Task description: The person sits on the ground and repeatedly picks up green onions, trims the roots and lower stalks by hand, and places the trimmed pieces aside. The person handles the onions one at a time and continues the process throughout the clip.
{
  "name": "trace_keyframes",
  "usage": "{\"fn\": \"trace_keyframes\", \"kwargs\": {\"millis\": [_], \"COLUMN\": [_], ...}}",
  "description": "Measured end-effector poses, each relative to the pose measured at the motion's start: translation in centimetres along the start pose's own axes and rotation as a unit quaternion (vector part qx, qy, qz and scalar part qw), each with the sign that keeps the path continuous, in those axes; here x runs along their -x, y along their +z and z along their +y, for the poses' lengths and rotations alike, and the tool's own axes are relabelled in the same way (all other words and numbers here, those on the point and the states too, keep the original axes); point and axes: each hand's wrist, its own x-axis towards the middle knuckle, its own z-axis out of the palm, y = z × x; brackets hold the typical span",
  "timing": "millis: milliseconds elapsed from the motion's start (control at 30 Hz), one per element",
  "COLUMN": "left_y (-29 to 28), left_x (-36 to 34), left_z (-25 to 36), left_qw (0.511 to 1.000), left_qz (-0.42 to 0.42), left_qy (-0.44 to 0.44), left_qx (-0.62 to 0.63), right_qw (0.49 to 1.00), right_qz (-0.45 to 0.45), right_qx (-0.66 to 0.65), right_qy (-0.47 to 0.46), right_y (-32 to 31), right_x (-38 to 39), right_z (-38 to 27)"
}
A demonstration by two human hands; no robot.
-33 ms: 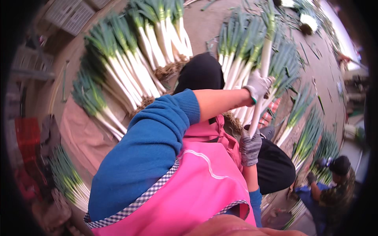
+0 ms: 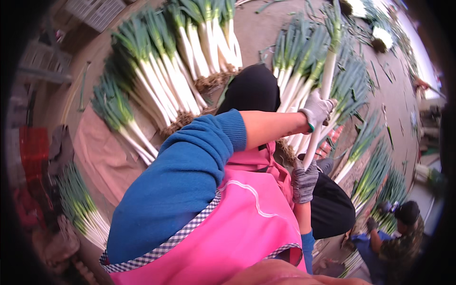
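One long leek (image 2: pixel 328 71) slants across the front of my lap, leafy top away from me and base toward me. My left hand (image 2: pixel 317 110), in a pale glove, is closed round the middle of its white stalk. At the lower end my right hand (image 2: pixel 304 183), in a darker grey glove, grips the base, so the root tip is mostly hidden. Just beyond my hands lies a row of leeks (image 2: pixel 297 78), white stalks toward me and green tops away.
More leeks (image 2: pixel 152 71) with brown roots lie to the left, beside a pinkish cloth (image 2: pixel 102 152). Further bunches (image 2: pixel 373 175) are on the right, near another person (image 2: pixel 403 232) in a dark cap. Pale crates (image 2: pixel 97 13) stand far left. Leaf scraps litter the floor (image 2: pixel 394 95).
The whole scene has shifted slightly to the right in the picture. Both hands keep the same hold on the leek.
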Motion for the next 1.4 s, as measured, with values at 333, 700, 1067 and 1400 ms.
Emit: {"fn": "trace_keyframes", "kwargs": {"millis": [333, 700, 1067, 1400], "left_y": [-13.0, -45.7, -57.3, -61.6], "left_x": [6.8, 20.8, 25.7, 28.3], "left_z": [14.0, 13.5, 1.6, 3.1], "left_qw": [0.958, 0.830, 0.758, 0.827], "left_qz": [0.008, 0.515, 0.607, 0.523], "left_qy": [0.228, 0.212, 0.236, 0.166], "left_qx": [0.171, -0.037, -0.042, 0.121], "right_qw": [0.984, 0.988, 0.989, 0.988], "right_qz": [-0.161, -0.090, -0.138, -0.145], "right_qx": [-0.070, -0.120, -0.049, -0.051], "right_qy": [-0.037, 0.020, -0.004, -0.001], "right_y": [1.7, 1.2, 2.6, 2.1], "right_x": [0.5, -2.1, -3.3, -1.7], "right_z": [-2.2, -0.5, -0.5, 0.3]}}
